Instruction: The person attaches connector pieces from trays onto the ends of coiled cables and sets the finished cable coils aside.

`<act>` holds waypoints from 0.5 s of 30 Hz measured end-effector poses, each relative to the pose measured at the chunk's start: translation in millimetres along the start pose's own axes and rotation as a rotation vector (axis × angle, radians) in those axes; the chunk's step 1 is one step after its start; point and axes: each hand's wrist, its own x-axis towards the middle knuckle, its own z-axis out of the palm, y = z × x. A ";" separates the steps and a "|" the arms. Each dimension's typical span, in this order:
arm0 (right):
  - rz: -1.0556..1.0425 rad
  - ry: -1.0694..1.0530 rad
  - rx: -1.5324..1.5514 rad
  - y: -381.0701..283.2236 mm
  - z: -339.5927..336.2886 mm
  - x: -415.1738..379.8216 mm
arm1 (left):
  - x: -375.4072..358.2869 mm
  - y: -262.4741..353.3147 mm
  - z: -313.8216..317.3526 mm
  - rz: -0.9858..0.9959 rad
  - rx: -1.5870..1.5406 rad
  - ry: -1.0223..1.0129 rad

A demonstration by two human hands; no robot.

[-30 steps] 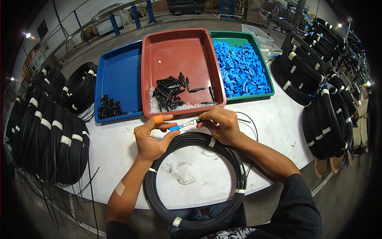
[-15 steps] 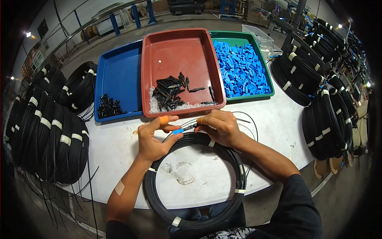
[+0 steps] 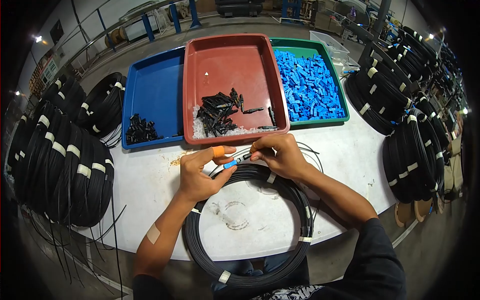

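Note:
My left hand [image 3: 202,172] pinches a small blue connector housing [image 3: 231,163] between thumb and fingers, with an orange wrap around one finger. In my right hand [image 3: 281,156], the fingertips close on a small black connector [image 3: 246,156], which lines up with the blue housing; a pale bit shows where the two meet. An orange wrap is on a right finger too. Below both hands lies a coil of black cable [image 3: 189,235], bound with white tape and overhanging the table's front edge. Loose cable curves out behind my right hand.
On the white table [image 3: 345,165] stand a blue tray [image 3: 155,75] with black parts, a red tray [image 3: 230,60] with black pieces and clear bits, and a green tray [image 3: 340,95] full of blue housings. Cable coils [image 3: 65,165] stack at left, more coils [image 3: 412,155] at right.
The view has shifted slightly. The blue housing and black connector are closer together, and a pale bit now shows between them. Both hands keep their pinch.

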 end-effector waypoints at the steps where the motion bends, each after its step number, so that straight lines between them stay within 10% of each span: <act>1: -0.018 0.021 0.038 -1.6 1.1 -1.0 | -0.4 0.4 -1.3 -0.009 0.009 -0.007; 15: -0.226 0.142 -0.129 -14.8 -0.2 -8.4 | -3.5 -4.3 3.2 -0.206 -0.258 -0.069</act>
